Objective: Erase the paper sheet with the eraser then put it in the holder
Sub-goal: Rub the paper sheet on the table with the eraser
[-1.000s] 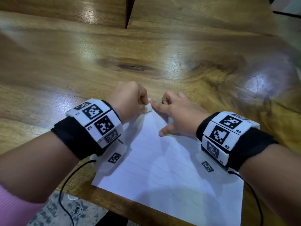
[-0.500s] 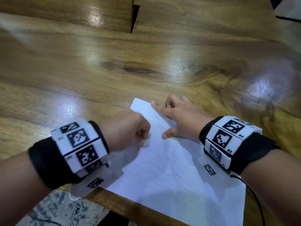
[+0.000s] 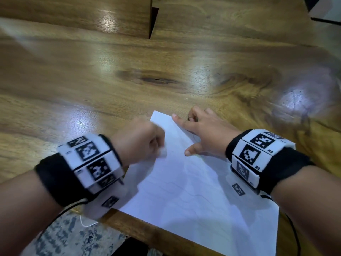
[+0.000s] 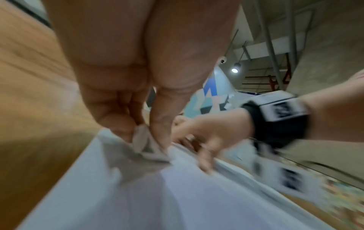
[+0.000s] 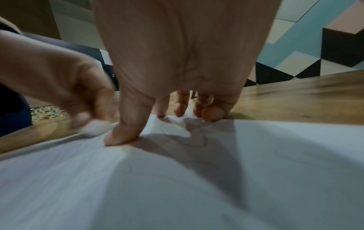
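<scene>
A white paper sheet (image 3: pixel 193 191) with faint pencil lines (image 5: pixel 197 138) lies at the near edge of the wooden table (image 3: pixel 92 80). My left hand (image 3: pixel 147 143) is curled into a fist over the sheet's left edge. Its fingers pinch a small white eraser (image 3: pixel 163 152) and hold it down on the paper. The left wrist view shows the eraser (image 4: pixel 143 140) between thumb and fingertips, blurred. My right hand (image 3: pixel 199 132) rests on the sheet's far edge. Its thumb (image 5: pixel 126 124) and index finger press the paper (image 5: pixel 197 179) flat. No holder is in view.
Wooden panels with a dark gap (image 3: pixel 153 21) between them stand at the back of the table. The table's near edge (image 3: pixel 147 230) runs just under the sheet, with speckled floor (image 3: pixel 73 237) below. Black cables hang from both wristbands.
My left hand slid with the eraser from the sheet's far corner back toward me along its left edge, and is blurred now. The right hand kept its place on the paper.
</scene>
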The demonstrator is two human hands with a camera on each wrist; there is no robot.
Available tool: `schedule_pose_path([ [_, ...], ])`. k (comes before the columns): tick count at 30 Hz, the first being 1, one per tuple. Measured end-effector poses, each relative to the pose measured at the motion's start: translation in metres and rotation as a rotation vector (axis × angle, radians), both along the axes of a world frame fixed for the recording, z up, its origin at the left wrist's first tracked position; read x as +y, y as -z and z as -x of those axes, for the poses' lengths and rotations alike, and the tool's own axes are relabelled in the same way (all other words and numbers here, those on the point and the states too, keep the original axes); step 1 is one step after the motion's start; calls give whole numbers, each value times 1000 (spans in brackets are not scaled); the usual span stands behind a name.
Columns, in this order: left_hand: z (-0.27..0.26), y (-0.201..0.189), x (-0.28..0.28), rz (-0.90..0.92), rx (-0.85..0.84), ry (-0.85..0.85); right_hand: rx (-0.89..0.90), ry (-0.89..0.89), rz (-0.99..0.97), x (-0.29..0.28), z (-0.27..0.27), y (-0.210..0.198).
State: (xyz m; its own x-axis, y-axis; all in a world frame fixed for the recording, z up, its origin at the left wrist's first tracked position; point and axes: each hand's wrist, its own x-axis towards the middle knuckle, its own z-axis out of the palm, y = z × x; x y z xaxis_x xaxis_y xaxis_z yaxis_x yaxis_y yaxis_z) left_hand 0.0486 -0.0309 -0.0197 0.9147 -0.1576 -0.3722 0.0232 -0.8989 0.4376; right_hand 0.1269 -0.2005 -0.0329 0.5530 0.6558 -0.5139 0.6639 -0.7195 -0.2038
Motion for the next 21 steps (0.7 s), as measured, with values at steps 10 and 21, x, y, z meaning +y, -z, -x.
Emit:
schedule_pose_path([
  [10,21,-1,3,22,29,37,-12,-6,7,0,0,1],
  [21,26,-1,0,7,47,105,-20,-16,-5,0,0,2],
])
